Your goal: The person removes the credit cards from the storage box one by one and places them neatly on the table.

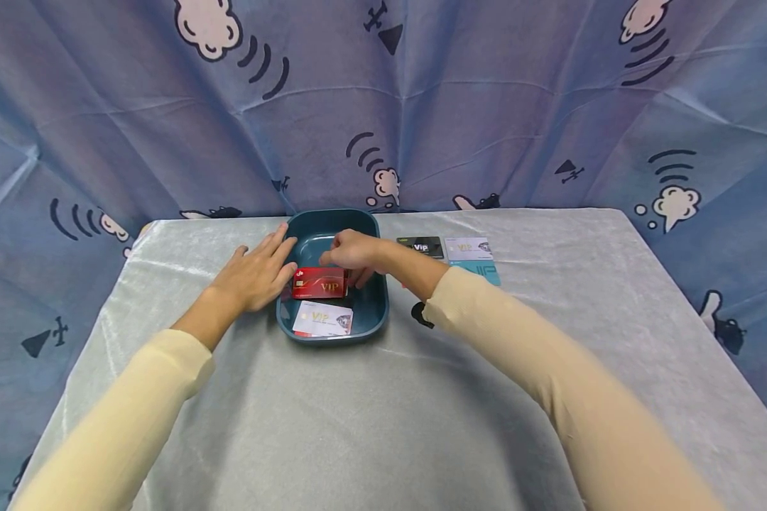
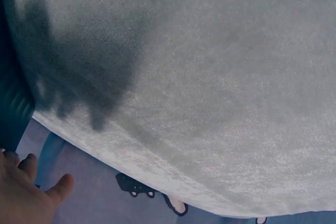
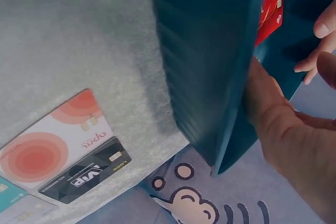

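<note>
A dark teal plastic bin (image 1: pixel 332 341) stands on the table. Inside it, a red VIP card (image 1: pixel 319 282) lies behind a white VIP card (image 1: pixel 322 319). My left hand (image 1: pixel 256 273) rests on the bin's left rim, fingers spread and straight; only part of this hand (image 2: pixel 29 192) shows in the left wrist view. My right hand (image 1: pixel 354 255) reaches down into the bin, fingers bent, at the red card's right end. In the right wrist view the bin wall covers its fingertips, close to the red card (image 3: pixel 271 11); I cannot tell whether they pinch it.
On the table right of the bin lie a black VIP card (image 1: pixel 422 246), a white VIP card (image 1: pixel 468 248), a teal card (image 1: pixel 476 271) and a white card with red circles (image 3: pixel 37 156). A small black object (image 1: pixel 420 314) sits near my right sleeve. A patterned curtain (image 1: pixel 518 106) hangs behind.
</note>
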Demonstrator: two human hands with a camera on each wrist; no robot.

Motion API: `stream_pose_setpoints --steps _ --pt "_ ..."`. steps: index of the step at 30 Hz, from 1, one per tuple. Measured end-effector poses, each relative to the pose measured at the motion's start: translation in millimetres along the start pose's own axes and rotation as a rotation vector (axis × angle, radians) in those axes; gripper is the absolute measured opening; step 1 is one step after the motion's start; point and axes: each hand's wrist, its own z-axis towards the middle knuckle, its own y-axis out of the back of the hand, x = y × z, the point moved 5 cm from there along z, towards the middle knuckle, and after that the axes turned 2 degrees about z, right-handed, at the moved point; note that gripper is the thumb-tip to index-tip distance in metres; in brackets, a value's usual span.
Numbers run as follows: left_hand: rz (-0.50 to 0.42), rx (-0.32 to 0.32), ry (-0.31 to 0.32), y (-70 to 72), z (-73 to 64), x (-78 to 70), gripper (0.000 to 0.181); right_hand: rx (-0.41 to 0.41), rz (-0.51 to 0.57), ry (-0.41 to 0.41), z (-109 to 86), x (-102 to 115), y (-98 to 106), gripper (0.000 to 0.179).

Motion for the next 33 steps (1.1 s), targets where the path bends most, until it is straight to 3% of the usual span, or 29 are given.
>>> stream_pose_setpoints --steps 9,18,28,33 --pt "0.003 0.003 0.004 0.1 -0.6 -0.1 0.063 -0.057 -0.026 0.047 0.0 4.8 -3.6 0.034" --pt "0.011 0.000 -0.001 -0.4 -0.8 0.1 0.063 -0.131 -0.226 0.077 2.3 12.9 -8.2 0.041" --pt "0.006 -0.014 -0.004 -0.6 -1.0 -0.6 0.063 -0.167 -0.315 0.102 2.3 19.0 -11.3 0.051" --pt "0.006 -0.008 -0.002 0.0 -1.3 -1.1 0.063 -0.163 -0.334 0.102 2.6 18.5 -13.2 0.044"
